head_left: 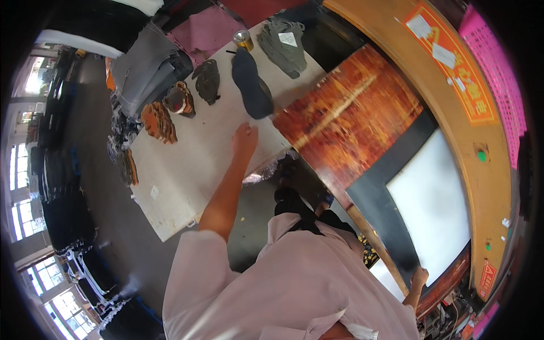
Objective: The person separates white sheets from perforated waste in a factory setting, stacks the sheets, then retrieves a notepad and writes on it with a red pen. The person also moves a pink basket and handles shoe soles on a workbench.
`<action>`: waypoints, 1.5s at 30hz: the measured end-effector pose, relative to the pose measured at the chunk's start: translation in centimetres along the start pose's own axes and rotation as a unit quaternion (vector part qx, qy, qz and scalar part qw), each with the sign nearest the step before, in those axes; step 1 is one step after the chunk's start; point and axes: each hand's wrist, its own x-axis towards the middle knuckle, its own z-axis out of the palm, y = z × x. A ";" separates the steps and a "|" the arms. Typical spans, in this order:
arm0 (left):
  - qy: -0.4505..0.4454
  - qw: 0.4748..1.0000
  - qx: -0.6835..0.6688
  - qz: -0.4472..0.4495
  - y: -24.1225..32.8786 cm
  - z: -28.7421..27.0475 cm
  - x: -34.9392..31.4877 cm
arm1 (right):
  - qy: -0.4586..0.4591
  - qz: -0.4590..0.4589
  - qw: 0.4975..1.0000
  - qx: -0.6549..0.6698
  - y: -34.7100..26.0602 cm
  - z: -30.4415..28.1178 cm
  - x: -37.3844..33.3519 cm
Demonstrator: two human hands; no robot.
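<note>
My left hand is over the pale table, its fingers curled closed. Whether anything small is inside them cannot be made out. Just beyond it lies a stack of dark blue-grey sole-shaped pieces. My right hand is closed at the near edge of a black sheet, its fingers seeming to grip that edge. A white board lies on the black sheet, right beside this hand. Farther off is a worn reddish-brown board with scuffed paint.
On the pale table sit a grey-green stack of cut pieces, a can, a dark stack and an orange-brown stack. Grey sheets are piled beyond its left edge. An orange-yellow machine beam curves along the right.
</note>
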 end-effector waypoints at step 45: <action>0.019 0.980 0.197 0.020 -13.8 -7.7 -0.2 | 0.048 -0.329 0.943 -0.015 -29.7 27.5 -21.5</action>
